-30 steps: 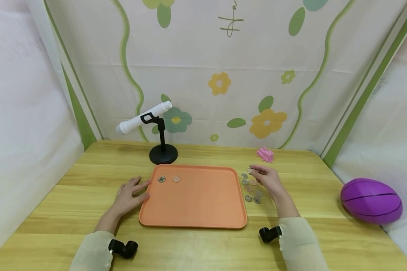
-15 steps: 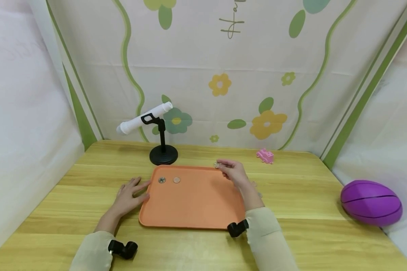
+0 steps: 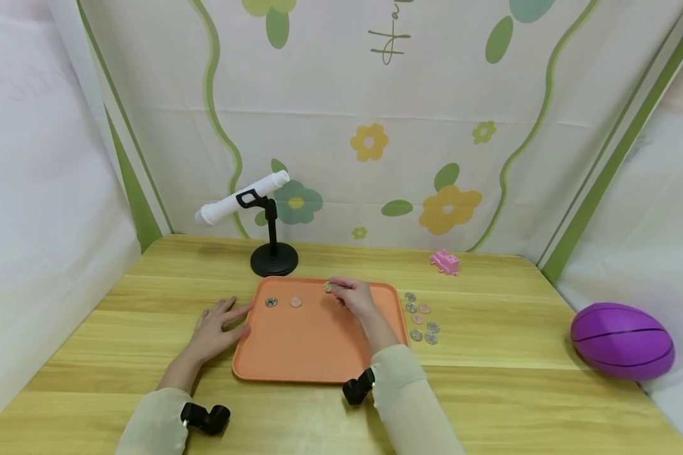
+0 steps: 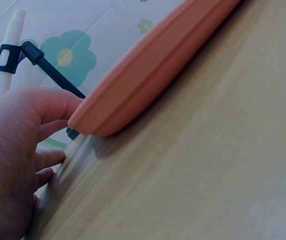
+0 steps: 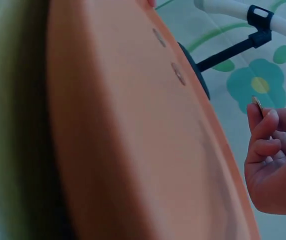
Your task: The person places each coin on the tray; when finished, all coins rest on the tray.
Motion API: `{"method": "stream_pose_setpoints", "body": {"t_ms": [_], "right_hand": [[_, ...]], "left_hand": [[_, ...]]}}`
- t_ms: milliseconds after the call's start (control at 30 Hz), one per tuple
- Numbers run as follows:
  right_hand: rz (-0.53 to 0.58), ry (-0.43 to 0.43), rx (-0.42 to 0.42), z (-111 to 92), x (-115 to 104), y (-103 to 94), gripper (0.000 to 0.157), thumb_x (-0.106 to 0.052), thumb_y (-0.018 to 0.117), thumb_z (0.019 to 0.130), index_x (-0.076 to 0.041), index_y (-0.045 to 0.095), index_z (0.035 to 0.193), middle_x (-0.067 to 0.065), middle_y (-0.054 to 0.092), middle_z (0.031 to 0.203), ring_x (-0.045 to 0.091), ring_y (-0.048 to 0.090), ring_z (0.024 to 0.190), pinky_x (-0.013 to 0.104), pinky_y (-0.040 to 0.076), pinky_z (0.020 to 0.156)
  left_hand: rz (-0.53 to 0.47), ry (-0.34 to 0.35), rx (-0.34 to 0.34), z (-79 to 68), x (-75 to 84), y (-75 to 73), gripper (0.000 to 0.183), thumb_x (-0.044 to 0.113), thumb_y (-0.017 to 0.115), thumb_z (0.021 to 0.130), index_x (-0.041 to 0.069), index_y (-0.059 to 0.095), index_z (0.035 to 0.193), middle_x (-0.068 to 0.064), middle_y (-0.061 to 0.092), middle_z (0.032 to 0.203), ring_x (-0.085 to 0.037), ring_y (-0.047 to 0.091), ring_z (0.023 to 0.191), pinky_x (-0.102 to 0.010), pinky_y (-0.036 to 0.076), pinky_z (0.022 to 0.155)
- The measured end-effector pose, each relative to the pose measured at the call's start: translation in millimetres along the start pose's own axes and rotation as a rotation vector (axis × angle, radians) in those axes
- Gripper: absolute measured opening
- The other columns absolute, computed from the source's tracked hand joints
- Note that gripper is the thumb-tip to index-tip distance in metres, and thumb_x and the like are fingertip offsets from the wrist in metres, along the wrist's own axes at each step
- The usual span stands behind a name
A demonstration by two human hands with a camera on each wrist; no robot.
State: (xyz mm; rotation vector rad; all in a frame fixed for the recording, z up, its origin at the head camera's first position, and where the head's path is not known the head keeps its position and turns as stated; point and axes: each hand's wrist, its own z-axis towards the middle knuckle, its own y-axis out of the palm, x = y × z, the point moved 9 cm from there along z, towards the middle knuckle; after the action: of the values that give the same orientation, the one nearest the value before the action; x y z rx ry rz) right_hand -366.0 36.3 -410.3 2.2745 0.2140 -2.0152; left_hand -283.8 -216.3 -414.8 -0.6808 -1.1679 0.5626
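Between thumb and fingertips my right hand point(image 3: 355, 297) pinches a coin point(image 3: 327, 287), held above the far part of an orange tray point(image 3: 324, 354). In the right wrist view the coin point(image 5: 257, 105) stands edge-on at the fingertips. Two coins lie inside the tray near its far left corner: a silver one point(image 3: 270, 302) and a copper-coloured one point(image 3: 296, 303). My left hand point(image 3: 216, 332) rests at the tray's left edge, fingers spread and relaxed; in the left wrist view its fingers touch the tray rim point(image 4: 112, 100). Right of the tray, several loose coins point(image 3: 417, 319) lie on the table.
A white microphone point(image 3: 241, 198) sits on a black stand point(image 3: 274, 258) behind the tray. A small pink toy point(image 3: 445, 261) lies at the back right. A purple ball point(image 3: 623, 338) is at the table's right edge. A patterned cloth point(image 3: 319, 95) hangs behind.
My right hand has carried the coin leftward from the loose coins to above the tray, uncovering those coins. The left hand has stayed at the tray's edge.
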Motion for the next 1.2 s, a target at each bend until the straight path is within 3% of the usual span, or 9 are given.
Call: {"method": "stream_pose_setpoints", "body": {"t_ms": [333,667,1000,1200], "right_hand": [[0.012,0.093,0.024,1.7,26.0,11.3,0.029,-0.003,0.056,0.082,-0.003,0.06,0.11,0.008,0.062,0.09,0.01,0.052,0.053,0.019,0.036,0.045],[-0.075,0.055,0.045,1.9,26.1,14.6,0.026,0.0,0.055,0.081,0.0,0.06,0.107,0.01,0.062,0.08,0.011,0.049,0.048,0.02,0.035,0.041],[-0.045,0.03,0.046,0.8,22.2,19.0,0.023,0.005,0.055,0.08,0.007,0.059,0.103,0.016,0.059,0.092,0.013,0.046,0.047,0.021,0.041,0.043],[-0.072,0.022,0.05,-1.2,21.3,19.4,0.02,0.005,0.057,0.079,0.009,0.06,0.098,0.014,0.06,0.081,0.013,0.045,0.045,0.022,0.04,0.042]], "left_hand": [[-0.001,0.009,0.0,-0.7,0.9,0.1,0.049,0.03,0.057,0.082,0.007,0.05,0.124,-0.028,0.027,0.131,-0.044,0.013,0.122,-0.058,0.002,0.093],[0.002,0.019,0.007,-0.4,0.1,-0.2,0.049,0.031,0.057,0.082,0.007,0.049,0.124,-0.028,0.027,0.131,-0.044,0.014,0.121,-0.058,0.003,0.092],[0.001,0.019,0.008,0.9,0.1,-0.6,0.048,0.03,0.058,0.082,0.008,0.05,0.124,-0.028,0.027,0.131,-0.044,0.014,0.122,-0.058,0.002,0.093],[0.003,0.02,0.01,0.0,0.0,0.3,0.048,0.03,0.057,0.082,0.007,0.05,0.124,-0.028,0.028,0.131,-0.044,0.014,0.121,-0.058,0.003,0.093]]}}
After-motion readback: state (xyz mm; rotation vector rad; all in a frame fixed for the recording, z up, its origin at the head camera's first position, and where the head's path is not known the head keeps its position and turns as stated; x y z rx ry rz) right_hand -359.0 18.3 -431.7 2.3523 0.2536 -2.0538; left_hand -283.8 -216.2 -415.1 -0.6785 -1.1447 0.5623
